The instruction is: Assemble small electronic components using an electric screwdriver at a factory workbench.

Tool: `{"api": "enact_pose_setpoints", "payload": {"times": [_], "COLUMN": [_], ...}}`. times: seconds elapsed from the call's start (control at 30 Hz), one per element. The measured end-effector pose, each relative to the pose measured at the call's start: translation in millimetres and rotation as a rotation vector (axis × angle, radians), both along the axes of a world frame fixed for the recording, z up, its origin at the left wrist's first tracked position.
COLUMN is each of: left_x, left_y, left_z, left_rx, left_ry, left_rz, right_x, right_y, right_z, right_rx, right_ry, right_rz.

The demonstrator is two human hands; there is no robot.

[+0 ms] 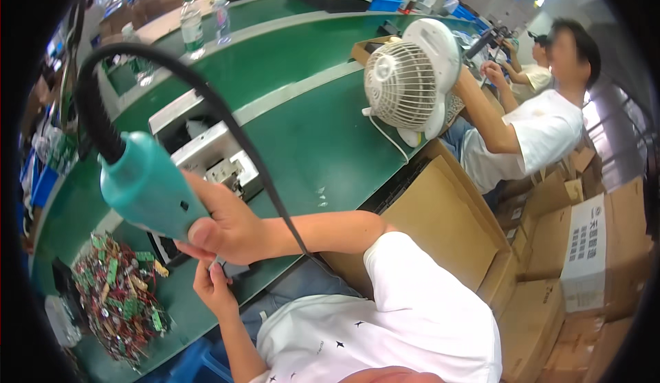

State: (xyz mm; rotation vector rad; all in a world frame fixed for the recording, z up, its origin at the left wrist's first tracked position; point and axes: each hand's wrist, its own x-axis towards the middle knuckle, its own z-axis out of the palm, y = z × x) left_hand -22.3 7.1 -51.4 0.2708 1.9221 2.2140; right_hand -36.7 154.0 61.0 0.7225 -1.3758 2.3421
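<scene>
My right hand is wrapped round a teal electric screwdriver, whose thick black cable arches up and back over my forearm. The tool's working end is hidden. Just below it, my left hand is closed in a pinch near a small dark grey piece; what its fingers hold is too small to make out. Beyond the right hand stands a metal box-like fixture on the green bench. To the left lies a heap of small green circuit boards with red wires.
A white caged fan stands at the bench's right edge, beside a co-worker in a white shirt. Plastic bottles line the far ledge. An open carton and stacked boxes fill the right side. A blue stool is below.
</scene>
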Motion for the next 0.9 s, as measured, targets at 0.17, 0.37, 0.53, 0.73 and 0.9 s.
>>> {"api": "enact_pose_setpoints", "payload": {"times": [0.17,0.37,0.53,0.73,0.9], "left_x": [13,22,-30,-235,-312], "left_y": [13,9,-55,-60,-14], "left_z": [4,23,53,132,124], "left_rx": [-0.338,-0.475,-0.164,-0.051,-0.149], "left_ry": [0.781,0.26,0.443,0.059,-0.024], "left_rz": [0.085,0.047,0.25,-0.151,-0.183], "right_x": [9,16,-19,-38,-28], "right_y": [8,48,134,145,148], "right_z": [9,27,-16,-46,-59], "right_rx": [-0.024,-0.071,0.218,0.497,0.589], "right_ry": [-0.002,0.204,0.337,0.094,0.026], "right_rz": [0.076,-0.076,-0.749,-1.213,-1.267]}}
